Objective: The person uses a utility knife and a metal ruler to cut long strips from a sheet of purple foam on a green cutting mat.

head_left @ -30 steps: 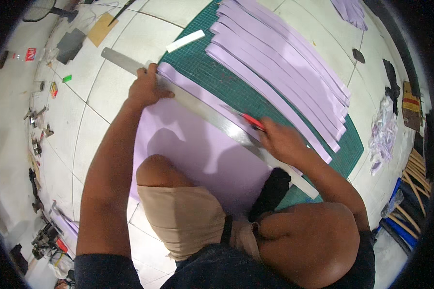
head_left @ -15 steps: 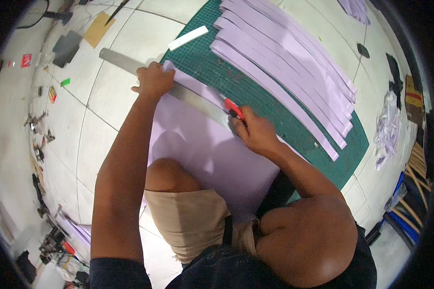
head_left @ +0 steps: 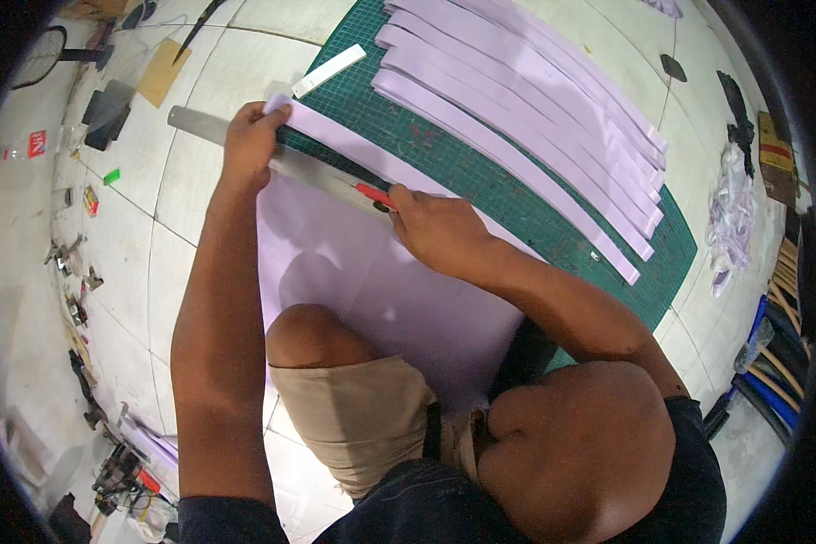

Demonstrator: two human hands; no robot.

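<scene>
My left hand (head_left: 252, 140) pinches the upper left end of a narrow lavender strip (head_left: 372, 156) of smooth, flat material. A band of green shows between that strip and the large lavender sheet (head_left: 335, 245); farther right, my right forearm hides where they meet. Along the sheet's upper edge lies a long metal ruler (head_left: 199, 125), its left end sticking out past my left hand. My right hand (head_left: 440, 231) is closed round a red utility knife (head_left: 373, 193), which rests over the ruler. Whether its blade is out cannot be made out.
Beneath the work is a green cutting mat (head_left: 444, 136) on a tiled floor. Several lavender strips (head_left: 535, 118) lie side by side on it, near a white bar-shaped piece (head_left: 329, 71). Scissors (head_left: 199, 27) and small tools lie to the left. My bent knees border the sheet.
My left hand has gone from pressing on the ruler to gripping the strip's end. The strip has parted from the sheet, and my right hand with the knife has moved left.
</scene>
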